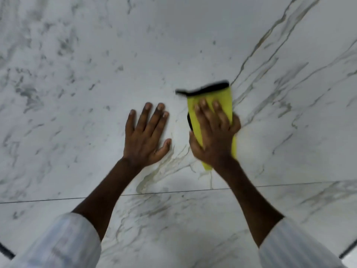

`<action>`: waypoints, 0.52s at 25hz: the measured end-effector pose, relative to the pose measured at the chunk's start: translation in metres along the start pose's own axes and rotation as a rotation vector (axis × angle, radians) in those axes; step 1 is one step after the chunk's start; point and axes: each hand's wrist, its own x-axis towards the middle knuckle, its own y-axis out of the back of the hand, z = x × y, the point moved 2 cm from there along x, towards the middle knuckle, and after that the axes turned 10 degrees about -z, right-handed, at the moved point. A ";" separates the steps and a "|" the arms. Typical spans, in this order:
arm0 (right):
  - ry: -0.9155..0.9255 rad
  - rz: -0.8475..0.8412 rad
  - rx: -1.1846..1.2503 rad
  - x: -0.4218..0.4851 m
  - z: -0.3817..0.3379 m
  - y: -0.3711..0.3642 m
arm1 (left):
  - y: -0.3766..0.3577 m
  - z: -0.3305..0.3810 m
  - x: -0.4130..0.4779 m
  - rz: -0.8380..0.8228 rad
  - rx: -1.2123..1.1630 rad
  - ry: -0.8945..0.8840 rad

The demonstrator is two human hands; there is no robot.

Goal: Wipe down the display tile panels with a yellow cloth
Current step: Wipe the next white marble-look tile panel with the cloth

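Observation:
A white marble-look tile panel [96,74] with grey and gold veins fills the view. My right hand [214,136] presses a yellow cloth [225,97] with a black edge flat against the panel, fingers spread over it. The cloth sticks out above my fingertips and below my wrist. My left hand [146,134] lies flat on the panel just left of the cloth, fingers apart, holding nothing. The picture is slightly blurred around the cloth.
A thin dark joint line [58,199] runs across the panel below both hands, with another marble tile [173,229] under it. Dark frame edges show at the bottom left corner [5,250] and bottom right corner [347,250]. Pale striped sleeves cover both forearms.

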 end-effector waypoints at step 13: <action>-0.098 -0.152 -0.045 -0.135 -0.048 -0.045 | -0.002 0.000 -0.001 0.040 -0.023 0.009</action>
